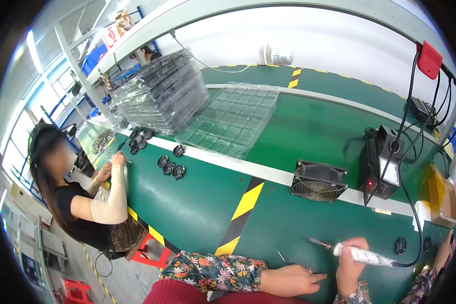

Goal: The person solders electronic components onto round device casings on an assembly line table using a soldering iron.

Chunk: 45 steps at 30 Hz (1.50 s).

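Observation:
My right hand [351, 263] is closed round the white handle of a soldering iron [367, 256]. The iron's thin metal tip points left above the green bench top. Beside it, to the left, my left hand [290, 280] rests low over the bench with index finger stretched out to the right, and nothing shows in it. A slim metal piece [282, 258] pokes up just behind that hand; its lower end is hidden. Two small black parts [400, 246] lie right of the iron. Flowered sleeves cover both my forearms.
Another flowered-sleeved hand [445, 252] is at the right edge. A black fan [319, 181] and a black box with a red light [382, 177] stand behind; a cord hangs down. Clear trays [159, 93] are stacked far left, near round black parts [168, 168] and a seated co-worker [93, 207].

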{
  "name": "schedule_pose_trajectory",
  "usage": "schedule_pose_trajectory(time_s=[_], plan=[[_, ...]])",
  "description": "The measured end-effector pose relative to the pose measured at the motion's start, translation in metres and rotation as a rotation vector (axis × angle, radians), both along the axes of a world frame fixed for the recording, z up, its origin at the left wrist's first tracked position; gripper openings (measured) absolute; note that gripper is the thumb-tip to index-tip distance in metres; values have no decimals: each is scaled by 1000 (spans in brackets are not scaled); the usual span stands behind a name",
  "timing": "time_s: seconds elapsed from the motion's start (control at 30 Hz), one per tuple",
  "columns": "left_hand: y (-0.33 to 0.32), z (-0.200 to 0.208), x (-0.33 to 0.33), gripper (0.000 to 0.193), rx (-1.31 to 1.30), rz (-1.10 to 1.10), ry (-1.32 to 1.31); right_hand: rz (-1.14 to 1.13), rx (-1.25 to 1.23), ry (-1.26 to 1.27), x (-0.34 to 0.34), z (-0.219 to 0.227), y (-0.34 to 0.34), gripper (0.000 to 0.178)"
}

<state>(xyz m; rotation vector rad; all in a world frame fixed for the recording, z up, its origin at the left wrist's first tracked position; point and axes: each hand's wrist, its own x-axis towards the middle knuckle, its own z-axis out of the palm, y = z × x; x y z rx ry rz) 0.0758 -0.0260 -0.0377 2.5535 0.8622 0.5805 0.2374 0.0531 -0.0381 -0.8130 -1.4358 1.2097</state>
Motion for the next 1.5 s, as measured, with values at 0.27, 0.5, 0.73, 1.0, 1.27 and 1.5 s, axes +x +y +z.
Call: schedule_pose_trajectory(time_s=[0.27, 0.5, 0.73, 1.0, 1.27, 1.5], plan=[[1, -4, 0, 14, 38, -7, -41, 7, -50, 6, 2, 5, -3, 13], [0, 0, 1, 14, 29, 8, 2, -16, 21, -14, -1, 3, -2, 12], [-1, 0, 3, 14, 73, 53, 53, 8, -8, -32, 4, 9, -2, 15], [3, 1, 3, 15, 65, 37, 4, -2, 15, 35, -1, 20, -2, 16], [7, 7, -2, 11, 32, 15, 103, 63, -19, -29, 0, 16, 3, 12], [13, 8, 9, 14, 31, 28, 82, 49, 65, 62, -1, 14, 11, 13]])
